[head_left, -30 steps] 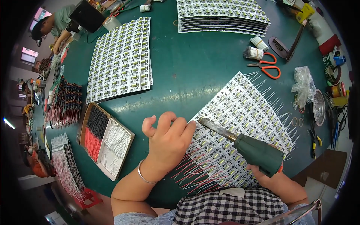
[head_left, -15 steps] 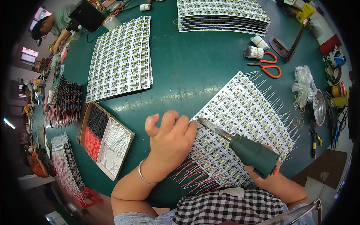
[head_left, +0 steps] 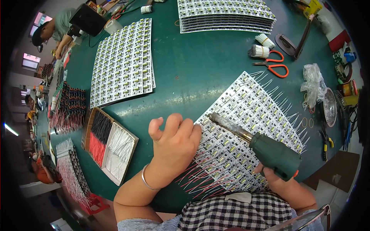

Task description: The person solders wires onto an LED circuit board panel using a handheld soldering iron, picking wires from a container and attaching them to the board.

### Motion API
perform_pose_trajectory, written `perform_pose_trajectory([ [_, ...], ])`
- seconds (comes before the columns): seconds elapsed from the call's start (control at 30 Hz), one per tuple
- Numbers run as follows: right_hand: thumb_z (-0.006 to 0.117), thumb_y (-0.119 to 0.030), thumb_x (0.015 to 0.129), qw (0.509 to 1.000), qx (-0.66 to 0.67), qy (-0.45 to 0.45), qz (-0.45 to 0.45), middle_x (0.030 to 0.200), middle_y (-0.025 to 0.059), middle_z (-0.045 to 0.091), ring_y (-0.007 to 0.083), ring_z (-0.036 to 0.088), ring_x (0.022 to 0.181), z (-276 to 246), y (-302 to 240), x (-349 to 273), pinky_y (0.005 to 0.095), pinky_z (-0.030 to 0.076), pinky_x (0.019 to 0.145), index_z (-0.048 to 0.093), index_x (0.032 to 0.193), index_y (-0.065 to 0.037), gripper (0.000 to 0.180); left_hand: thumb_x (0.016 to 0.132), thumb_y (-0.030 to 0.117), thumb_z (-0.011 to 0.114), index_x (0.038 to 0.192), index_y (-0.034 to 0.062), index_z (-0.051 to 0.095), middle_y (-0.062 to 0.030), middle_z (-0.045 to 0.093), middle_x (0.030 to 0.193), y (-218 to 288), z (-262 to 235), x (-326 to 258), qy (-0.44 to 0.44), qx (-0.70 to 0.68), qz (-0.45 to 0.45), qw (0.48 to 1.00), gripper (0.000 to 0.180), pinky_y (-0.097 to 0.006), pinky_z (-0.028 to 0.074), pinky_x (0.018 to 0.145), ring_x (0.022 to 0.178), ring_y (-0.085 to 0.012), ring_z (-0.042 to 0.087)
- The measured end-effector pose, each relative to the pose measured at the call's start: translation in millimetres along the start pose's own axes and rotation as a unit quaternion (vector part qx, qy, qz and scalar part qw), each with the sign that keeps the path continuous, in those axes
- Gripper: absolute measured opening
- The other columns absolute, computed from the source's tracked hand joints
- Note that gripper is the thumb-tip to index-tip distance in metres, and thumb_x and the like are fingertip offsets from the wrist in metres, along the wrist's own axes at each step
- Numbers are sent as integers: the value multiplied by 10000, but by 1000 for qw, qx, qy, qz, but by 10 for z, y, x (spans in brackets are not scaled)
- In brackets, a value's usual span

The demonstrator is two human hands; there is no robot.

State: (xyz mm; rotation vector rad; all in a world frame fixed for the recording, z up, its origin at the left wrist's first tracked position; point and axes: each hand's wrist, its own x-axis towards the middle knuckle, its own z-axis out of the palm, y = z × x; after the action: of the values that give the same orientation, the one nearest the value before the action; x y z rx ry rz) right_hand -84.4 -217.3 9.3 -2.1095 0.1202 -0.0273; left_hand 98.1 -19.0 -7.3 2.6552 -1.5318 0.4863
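Note:
A green-handled soldering iron (head_left: 274,154) is gripped in my right hand (head_left: 276,180). Its long metal tip slants up and left over a white circuit board panel (head_left: 252,111). Rows of small components cover the panel. White wires stick out along its right side, and red and white wires fan out at its lower left. My left hand (head_left: 175,136) is at the panel's left corner, its fingers curled and closed. Whatever lies between those fingertips is hidden. The iron's tip is just right of them; whether it touches the panel I cannot tell.
At left, a box (head_left: 133,146) holds black, red and white wires. Further panels (head_left: 123,63) and a panel stack (head_left: 227,17) lie beyond. Orange-handled scissors (head_left: 278,69), wire bundles (head_left: 259,51), a metal dish (head_left: 330,107) and pliers (head_left: 327,144) sit at right. Another person works far left.
My right hand has drawn the soldering iron rightward, so its tip has come away from my left fingertips. My left hand has stayed nearly in place.

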Motion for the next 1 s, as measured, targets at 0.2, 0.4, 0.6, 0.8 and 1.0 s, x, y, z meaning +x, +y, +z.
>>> perform_pose_trajectory([
  [0.2, 611, -52, 781, 993, 79, 42, 75, 965, 120, 632, 267, 633, 824, 20, -3, -111, 370, 498, 751, 609, 1074, -25, 295, 675, 119, 581, 782, 167, 651, 42, 472, 705, 8, -5, 18, 2, 5, 6, 1000, 136, -424, 234, 836, 824, -150, 495],
  [0.4, 528, -308, 891, 969, 226, 59, 85, 1129, 132, 552, 165, 599, 653, 6, -8, -201, 290, 494, 621, 428, 1278, 4, 507, 681, 133, 584, 784, 180, 658, 65, 516, 734, -3, -32, -20, 34, -36, -7, 999, 135, -420, 238, 832, 834, -143, 500],
  [0.6, 511, -250, 891, 993, 113, 20, 4, 1068, 126, 567, 161, 601, 636, -33, 122, -286, 285, 494, 590, 461, 1256, 0, 445, 689, 135, 586, 810, 198, 665, 77, 517, 721, 66, -43, -84, 63, -45, 11, 997, 157, -417, 233, 848, 814, -132, 502],
  [0.8, 673, -122, 718, 994, -4, -10, 107, 983, 97, 647, 284, 626, 899, 52, 162, -399, 408, 464, 848, 625, 1015, -74, 304, 683, 130, 586, 813, 164, 631, 48, 467, 718, 68, 34, -92, 45, -56, 33, 997, 141, -415, 222, 856, 810, -121, 496],
  [1.0, 685, -156, 718, 996, -4, 4, 86, 968, 94, 649, 252, 633, 902, 118, 153, -347, 392, 476, 847, 617, 1025, -72, 326, 679, 131, 588, 798, 167, 636, 51, 469, 715, 74, 28, -70, 36, -69, 30, 997, 133, -415, 225, 854, 812, -123, 492],
])
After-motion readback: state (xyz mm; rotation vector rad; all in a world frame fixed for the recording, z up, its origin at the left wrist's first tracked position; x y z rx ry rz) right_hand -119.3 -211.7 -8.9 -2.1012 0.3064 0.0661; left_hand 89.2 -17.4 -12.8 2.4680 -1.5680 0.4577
